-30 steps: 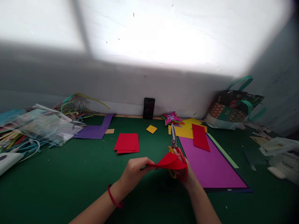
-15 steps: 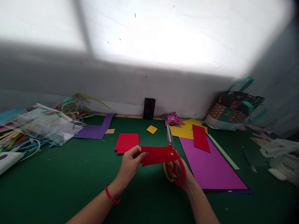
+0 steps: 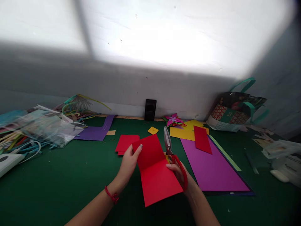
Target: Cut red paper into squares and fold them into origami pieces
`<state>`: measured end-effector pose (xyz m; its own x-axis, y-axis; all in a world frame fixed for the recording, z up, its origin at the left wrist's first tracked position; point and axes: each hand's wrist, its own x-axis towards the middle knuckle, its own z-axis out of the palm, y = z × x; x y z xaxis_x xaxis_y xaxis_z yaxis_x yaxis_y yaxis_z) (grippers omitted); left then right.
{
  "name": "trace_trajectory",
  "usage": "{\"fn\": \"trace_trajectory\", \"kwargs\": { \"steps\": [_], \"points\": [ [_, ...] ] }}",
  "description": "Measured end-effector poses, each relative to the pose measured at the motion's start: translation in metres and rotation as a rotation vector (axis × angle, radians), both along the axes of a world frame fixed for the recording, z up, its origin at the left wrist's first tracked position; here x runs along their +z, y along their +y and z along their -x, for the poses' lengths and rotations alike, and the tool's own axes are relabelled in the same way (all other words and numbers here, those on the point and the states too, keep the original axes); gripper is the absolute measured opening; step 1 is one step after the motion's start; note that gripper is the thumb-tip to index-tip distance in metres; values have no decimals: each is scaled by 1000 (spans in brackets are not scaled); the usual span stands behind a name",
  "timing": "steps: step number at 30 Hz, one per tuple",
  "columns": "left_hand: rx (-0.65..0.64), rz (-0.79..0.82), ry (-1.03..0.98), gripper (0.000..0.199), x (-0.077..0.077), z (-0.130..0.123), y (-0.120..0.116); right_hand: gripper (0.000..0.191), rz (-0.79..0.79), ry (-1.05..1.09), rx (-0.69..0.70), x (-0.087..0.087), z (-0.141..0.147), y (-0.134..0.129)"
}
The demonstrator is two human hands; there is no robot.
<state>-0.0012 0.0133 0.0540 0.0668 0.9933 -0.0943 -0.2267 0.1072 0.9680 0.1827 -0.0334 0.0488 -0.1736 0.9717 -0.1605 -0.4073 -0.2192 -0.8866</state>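
Note:
A creased sheet of red paper [image 3: 157, 174] hangs opened out above the green table, its fold running across the middle. My left hand [image 3: 129, 160] pinches its upper left edge, thumb on top. In my right hand [image 3: 177, 171] are scissors [image 3: 173, 157] with red and yellow handles, their blades pointing away from me and together. The right thumb also rests on the paper's right edge near the fold. Behind my left hand lie stacked red paper squares [image 3: 127, 142]. A small yellow paper square [image 3: 153, 130] lies beyond the held sheet.
Purple paper [image 3: 216, 169], a red strip [image 3: 202, 139] and yellow paper [image 3: 182, 133] lie on the right. Folded paper stars [image 3: 174, 120] sit by the wall near a leaning phone [image 3: 150, 110]. A bag [image 3: 235, 113] stands back right; plastic-wrapped pipe cleaners [image 3: 47, 125] fill the left.
The folded red paper has been opened out, its lower half now hanging toward me. My right thumb has come onto its edge, and the scissors have tilted slightly left.

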Motion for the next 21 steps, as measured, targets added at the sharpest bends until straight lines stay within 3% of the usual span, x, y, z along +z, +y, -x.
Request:
{"fn": "trace_trajectory", "kwargs": {
  "steps": [3, 8, 12, 18, 21],
  "points": [
    [-186, 158, -37, 37, -1, -4, -3, 34, 76, 96, -21, 2, 1, 1],
    [-461, 346, -119, 44, -2, -1, -6, 35, 39, 72, -94, 10, 0, 1],
    [-451, 363, -93, 45, -7, 2, -3, 31, 7, -4, -90, 11, 0, 1],
    [-394, 408, -266, 43, -10, 4, -1, 27, 7, -77, 26, -7, -1, 1],
    [-358, 399, -230, 43, -12, 6, 0, 32, -38, -123, 78, -10, -3, 0]
  ]
}}
